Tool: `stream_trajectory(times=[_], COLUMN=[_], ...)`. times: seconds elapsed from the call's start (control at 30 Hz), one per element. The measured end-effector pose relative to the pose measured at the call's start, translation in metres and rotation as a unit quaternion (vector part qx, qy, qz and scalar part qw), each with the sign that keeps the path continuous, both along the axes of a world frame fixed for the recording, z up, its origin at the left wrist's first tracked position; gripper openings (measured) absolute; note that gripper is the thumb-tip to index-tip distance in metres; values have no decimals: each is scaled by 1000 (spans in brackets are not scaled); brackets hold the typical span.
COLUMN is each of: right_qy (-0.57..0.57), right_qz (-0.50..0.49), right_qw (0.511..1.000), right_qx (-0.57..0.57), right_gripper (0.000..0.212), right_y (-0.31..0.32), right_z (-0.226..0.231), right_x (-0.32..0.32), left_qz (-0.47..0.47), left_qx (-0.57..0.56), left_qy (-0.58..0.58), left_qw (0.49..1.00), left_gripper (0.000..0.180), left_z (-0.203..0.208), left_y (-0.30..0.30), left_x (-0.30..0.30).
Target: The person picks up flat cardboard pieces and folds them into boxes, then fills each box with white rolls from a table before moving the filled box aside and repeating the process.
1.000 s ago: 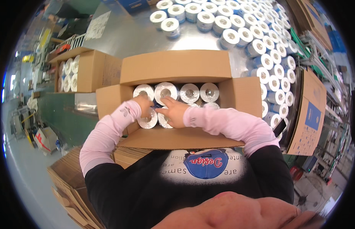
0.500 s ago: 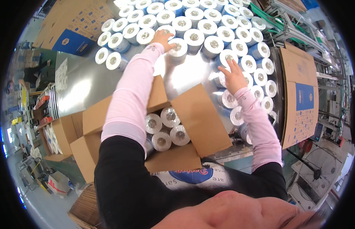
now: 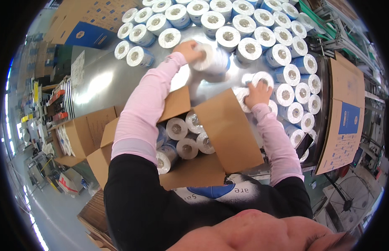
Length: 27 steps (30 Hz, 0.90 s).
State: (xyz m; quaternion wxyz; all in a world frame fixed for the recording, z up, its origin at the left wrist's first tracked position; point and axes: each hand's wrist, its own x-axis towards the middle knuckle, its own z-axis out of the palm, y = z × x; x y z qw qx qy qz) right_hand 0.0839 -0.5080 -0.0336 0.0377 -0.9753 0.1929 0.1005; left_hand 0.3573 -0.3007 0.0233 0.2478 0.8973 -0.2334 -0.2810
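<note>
My left hand [image 3: 189, 52] grips a paper roll [image 3: 215, 60] wrapped in clear and blue film; the roll is tilted and blurred by motion. Further right, my right hand [image 3: 259, 93] has its fingers closed over the end of another wrapped roll [image 3: 262, 78], with one more roll [image 3: 242, 99] close beside it. Below my forearms stands an open cardboard box [image 3: 228, 125], its flaps spread outward. Several wrapped rolls [image 3: 187, 149] stand inside it, partly hidden by a flap and my left sleeve.
Many upright rolls [image 3: 244, 24] crowd the far and right parts of the shiny metal table [image 3: 92, 79]. A second box [image 3: 88, 136] holding rolls is at the left. Printed cartons stand at the far left [image 3: 83, 25] and along the right edge [image 3: 343, 113]. A fan [image 3: 348, 204] is at the lower right.
My left hand has taken hold of a roll and shifted it out of the group. My right hand has closed on a roll. The whole view has shifted slightly.
</note>
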Motion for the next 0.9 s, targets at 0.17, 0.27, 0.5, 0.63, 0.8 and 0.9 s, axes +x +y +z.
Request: stream_trajectory(times=[0.17, 0.27, 0.5, 0.63, 0.8, 0.9], right_qy=[-30, -250, -18, 39, -71, -249], right_qz=[-174, -228, 414, 554, 392, 235], right_qw=[955, 763, 685, 828, 895, 846], right_qx=[239, 550, 599, 80, 203, 410], right_gripper=[40, 36, 26, 29, 30, 33], right_y=[-12, -29, 69, 189, 199, 149], right_z=[5, 57, 257, 268, 154, 200], right_x=[-12, -10, 10, -55, -78, -57], left_qz=[102, 104, -125, -215, -206, -76], left_qx=[-566, -529, -31, 68, -63, -125], left_qy=[257, 394, -65, -155, -123, -184], left_qw=[777, 744, 990, 962, 969, 972], left_gripper=[43, 44, 43, 43, 37, 26], left_z=[91, 166, 181, 148, 161, 173], left_y=[80, 145, 225, 225, 193, 166], left_x=[-23, -105, -264, -301, -257, -191])
